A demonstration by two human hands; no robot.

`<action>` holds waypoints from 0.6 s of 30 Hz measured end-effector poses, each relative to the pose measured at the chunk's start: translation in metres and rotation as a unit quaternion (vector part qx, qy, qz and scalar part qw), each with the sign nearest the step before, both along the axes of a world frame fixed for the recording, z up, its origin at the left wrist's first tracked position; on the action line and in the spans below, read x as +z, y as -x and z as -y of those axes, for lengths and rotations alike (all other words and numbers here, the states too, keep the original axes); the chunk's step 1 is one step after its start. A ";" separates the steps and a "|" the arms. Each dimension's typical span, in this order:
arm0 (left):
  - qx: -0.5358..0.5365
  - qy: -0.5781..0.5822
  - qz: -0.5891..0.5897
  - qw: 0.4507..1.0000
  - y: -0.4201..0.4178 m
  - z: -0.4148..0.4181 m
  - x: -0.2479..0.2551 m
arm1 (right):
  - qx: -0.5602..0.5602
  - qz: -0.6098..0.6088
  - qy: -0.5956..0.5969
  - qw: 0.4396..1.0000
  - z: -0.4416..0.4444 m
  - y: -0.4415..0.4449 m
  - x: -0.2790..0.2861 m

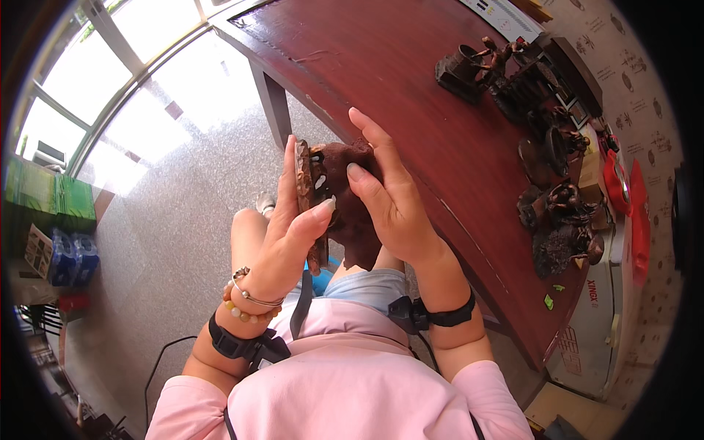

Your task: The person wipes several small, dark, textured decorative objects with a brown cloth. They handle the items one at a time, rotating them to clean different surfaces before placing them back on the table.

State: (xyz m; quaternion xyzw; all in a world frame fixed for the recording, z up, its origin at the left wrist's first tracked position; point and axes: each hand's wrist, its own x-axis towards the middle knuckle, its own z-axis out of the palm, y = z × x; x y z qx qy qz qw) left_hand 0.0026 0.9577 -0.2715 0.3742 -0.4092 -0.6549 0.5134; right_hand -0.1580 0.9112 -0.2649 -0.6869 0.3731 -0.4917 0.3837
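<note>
A dark reddish-brown carved piece (357,220) with a rough surface and openwork is held above my lap, between my two hands. My left hand (286,231) lies flat along the piece's knobbly lighter-brown edge (302,176), thumb towards the openwork. Against the opposite side rests my right hand (393,203), with its thumb on the brown face and its fingers partly raised. Part of the piece is hidden behind the hands. Several dark figurines (566,198) stand on the red-brown wooden table (396,93) to the right.
A dark figurine with a cup-like vessel (465,63) stands farther along the table. Green scraps (549,301) lie near its corner, by a white box (583,341). The table leg (272,104) rises from the speckled floor (165,231). Blue plastic-wrapped packs (74,258) are at left.
</note>
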 end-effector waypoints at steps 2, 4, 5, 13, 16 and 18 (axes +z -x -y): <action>-0.006 0.004 -0.023 1.000 0.000 0.001 -0.002 | 0.018 0.031 -0.001 0.999 0.002 0.005 -0.002; -0.002 0.024 -0.037 0.999 0.002 0.002 -0.004 | 0.032 0.058 -0.023 0.998 0.004 0.010 -0.002; 0.006 0.043 -0.041 0.998 0.005 0.003 -0.004 | 0.034 0.063 -0.024 0.997 0.004 0.010 -0.004; 0.027 0.109 0.061 0.992 0.005 0.005 -0.007 | -0.090 -0.115 0.073 0.987 -0.016 -0.007 0.002; 0.004 0.068 0.043 0.997 0.001 0.002 -0.002 | -0.095 -0.090 0.053 0.990 -0.016 -0.008 0.003; 0.017 0.080 0.043 0.996 0.004 0.000 0.000 | -0.090 -0.054 0.056 0.993 -0.014 -0.007 -0.001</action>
